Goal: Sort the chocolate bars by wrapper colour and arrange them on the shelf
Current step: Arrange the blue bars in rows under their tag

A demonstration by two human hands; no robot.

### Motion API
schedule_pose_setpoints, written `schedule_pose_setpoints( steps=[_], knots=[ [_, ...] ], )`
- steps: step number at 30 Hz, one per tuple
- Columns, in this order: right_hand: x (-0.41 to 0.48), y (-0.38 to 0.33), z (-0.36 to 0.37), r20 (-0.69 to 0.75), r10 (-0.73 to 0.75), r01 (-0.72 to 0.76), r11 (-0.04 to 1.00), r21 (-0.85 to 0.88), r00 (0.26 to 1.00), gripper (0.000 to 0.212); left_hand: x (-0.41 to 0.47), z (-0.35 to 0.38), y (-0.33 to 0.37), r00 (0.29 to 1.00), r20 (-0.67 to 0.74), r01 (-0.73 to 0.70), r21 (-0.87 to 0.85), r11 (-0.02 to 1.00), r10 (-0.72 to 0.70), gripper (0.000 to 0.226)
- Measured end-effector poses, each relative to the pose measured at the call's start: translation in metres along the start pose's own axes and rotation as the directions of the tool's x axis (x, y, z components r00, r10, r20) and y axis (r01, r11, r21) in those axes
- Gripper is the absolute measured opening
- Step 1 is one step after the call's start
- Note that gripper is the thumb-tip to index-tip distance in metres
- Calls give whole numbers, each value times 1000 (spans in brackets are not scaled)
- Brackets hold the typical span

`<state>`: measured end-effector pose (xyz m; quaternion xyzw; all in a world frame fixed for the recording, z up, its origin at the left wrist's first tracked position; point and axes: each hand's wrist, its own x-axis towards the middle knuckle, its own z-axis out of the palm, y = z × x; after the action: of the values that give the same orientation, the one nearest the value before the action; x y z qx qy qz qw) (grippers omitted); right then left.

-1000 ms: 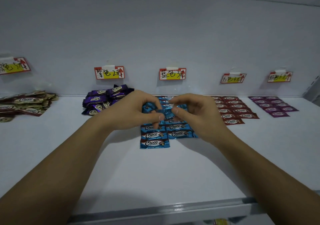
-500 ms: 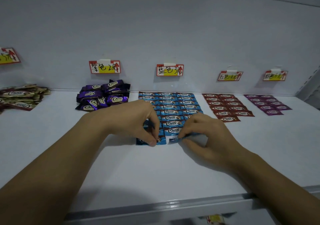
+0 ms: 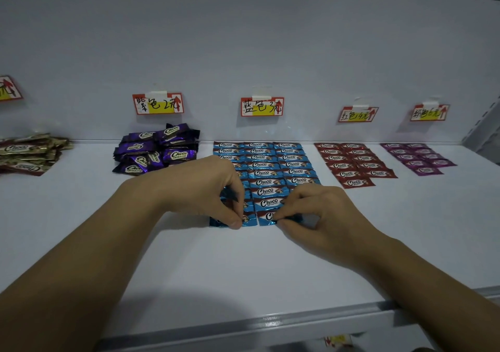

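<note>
Nearest on the white shelf [image 3: 243, 276], both hands work the front row of blue chocolate bars [image 3: 263, 173]. Left hand [image 3: 200, 189]: thumb and fingers pinched on the front-left blue bar [image 3: 247, 220], fingertips at its near edge. Right hand [image 3: 322, 211]: fingertips pinching the front-middle blue bar [image 3: 266, 217] at its right end. Behind, blue rows run to the back wall. Farther left, a purple bar pile [image 3: 157, 148]; right, red bars [image 3: 351, 162].
</note>
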<state>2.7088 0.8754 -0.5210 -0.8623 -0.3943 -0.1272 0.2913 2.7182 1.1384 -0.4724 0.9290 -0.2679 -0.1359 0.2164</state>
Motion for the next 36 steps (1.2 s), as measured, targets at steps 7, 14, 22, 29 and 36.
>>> schedule_pose_setpoints(
  steps=[7,14,22,29,36],
  knots=[
    [0,-2,0,-2,3,-3,1000,1,1000,9,0,0,2,1000,5,1,45,999,-1,16],
    [1,0,1,12,2,-2,1000,1,1000,10,-1,1,3,1000,0,-12,53,999,12,17],
    [5,-2,-4,-289,108,-61,984,166,951,15,-6,-1,18,993,-103,-108,-645,757,53,80],
    [6,-8,-3,-386,-106,89,994,-61,917,31,4,19,39,988,-132,-142,-567,812,81,91],
    [5,4,-10,-465,-164,63,972,-224,870,14,6,13,33,971,-239,-148,-538,830,18,38]
  ],
)
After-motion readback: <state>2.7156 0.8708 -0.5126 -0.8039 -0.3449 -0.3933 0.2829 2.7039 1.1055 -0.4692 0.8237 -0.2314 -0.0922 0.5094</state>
